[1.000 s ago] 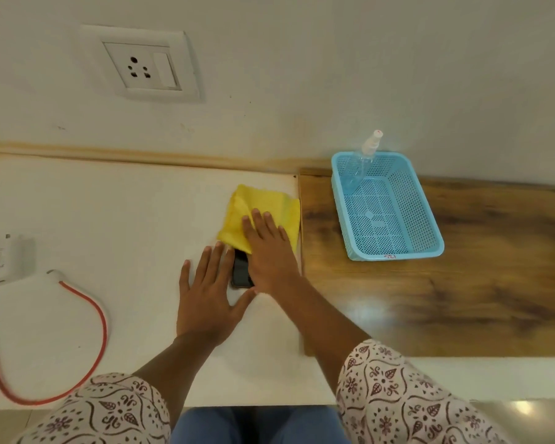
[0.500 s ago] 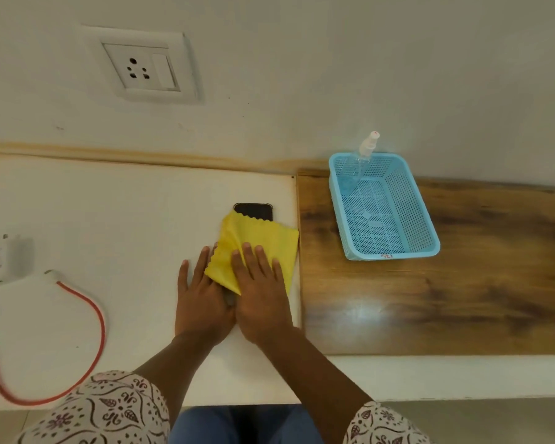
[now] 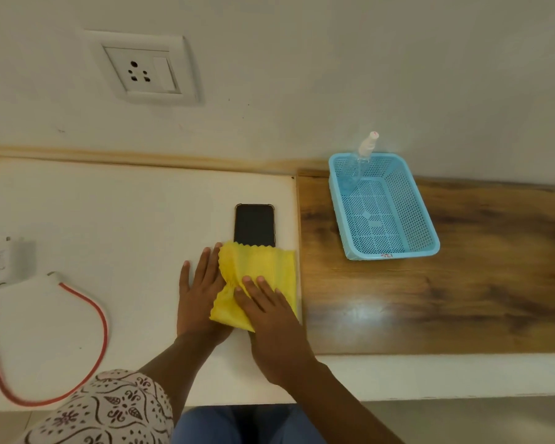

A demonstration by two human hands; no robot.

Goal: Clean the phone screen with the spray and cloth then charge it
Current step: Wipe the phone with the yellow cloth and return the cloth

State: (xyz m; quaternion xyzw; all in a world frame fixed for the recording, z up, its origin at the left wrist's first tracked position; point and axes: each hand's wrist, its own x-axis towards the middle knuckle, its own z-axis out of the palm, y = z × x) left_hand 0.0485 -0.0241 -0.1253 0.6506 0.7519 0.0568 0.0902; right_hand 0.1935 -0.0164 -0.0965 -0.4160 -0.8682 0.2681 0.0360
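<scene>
A black phone [image 3: 254, 225] lies screen up on the white tabletop, its near end under a yellow cloth [image 3: 263, 267]. My right hand [image 3: 269, 318] presses flat on the cloth's near part. My left hand [image 3: 199, 293] lies flat on the table at the cloth's left edge, fingers apart, beside the phone's covered end. A clear spray bottle [image 3: 359, 161] leans in the far corner of a blue basket [image 3: 426, 225]. A white charger [image 3: 0, 261] with a red cable [image 3: 100, 318] rests at the left.
A white wall socket with a switch [image 3: 141, 72] sits on the wall above the table. The right part of the surface is dark wood [image 3: 462, 299]. The table's front edge runs just ahead of my lap.
My right hand has dragged the yellow cloth toward me along the phone, uncovering the far half of its screen. My left hand has stayed beside the phone.
</scene>
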